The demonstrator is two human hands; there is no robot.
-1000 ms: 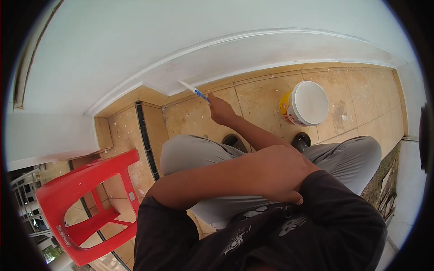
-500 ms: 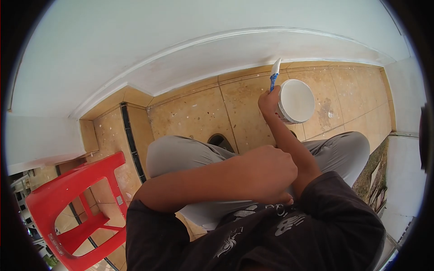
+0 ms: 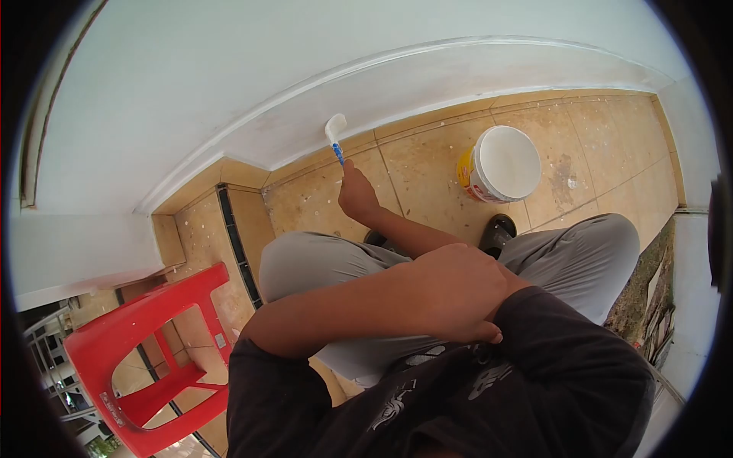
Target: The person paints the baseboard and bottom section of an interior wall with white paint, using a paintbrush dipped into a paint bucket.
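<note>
My right hand (image 3: 357, 192) grips a paintbrush (image 3: 337, 140) by its blue handle. The white-coated bristles are against the lower part of the pale wall (image 3: 298, 122), above the tile skirting. My left hand (image 3: 463, 294) lies across my right arm near the elbow, fingers curled and thumb apart; whether anything is inside it is hidden. To the right of the brush, a bucket (image 3: 510, 164) with a white inside and a yellow and red label stands on the tiled floor (image 3: 439, 164).
A red plastic chair (image 3: 114, 328) stands at the lower left, beside a dark strip (image 3: 238, 244) in the floor. My knees and dark shoes are below the bucket. A wall ledge runs along the top, and debris (image 3: 649, 305) lies at the right.
My right hand has moved left with the brush, from beside the bucket to the wall. The bucket's label now shows. My left hand is still on the right arm.
</note>
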